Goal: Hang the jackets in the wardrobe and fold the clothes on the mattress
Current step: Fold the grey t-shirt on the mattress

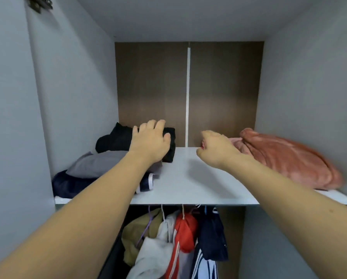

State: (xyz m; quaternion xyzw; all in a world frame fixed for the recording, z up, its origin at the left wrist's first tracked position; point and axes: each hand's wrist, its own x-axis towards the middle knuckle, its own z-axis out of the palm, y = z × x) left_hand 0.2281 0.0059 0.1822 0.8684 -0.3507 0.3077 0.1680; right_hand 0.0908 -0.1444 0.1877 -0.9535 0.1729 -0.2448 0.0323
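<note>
Two bare arms reach into the upper part of a grey wardrobe (74,81), over a white shelf (188,178). At the left end of the shelf lies a dark navy garment (68,185) with white stripes, and a folded grey garment (96,165) lies on top of it. Behind these sits a folded black garment (116,138). The left hand (150,140) rests on the right part of this black garment, with the fingers spread and bent loosely over the cloth. To the right, above the bare middle of the shelf, the right hand (214,149) has its fingers curled inward; whether they pinch the edge of the pink cloth beside them I cannot tell. This pink fleece garment (289,158) lies crumpled at the right end of the shelf, against the side wall. Below the shelf, several jackets (174,242) hang side by side on hangers: an olive one, a white one, a red one and a navy one.
</note>
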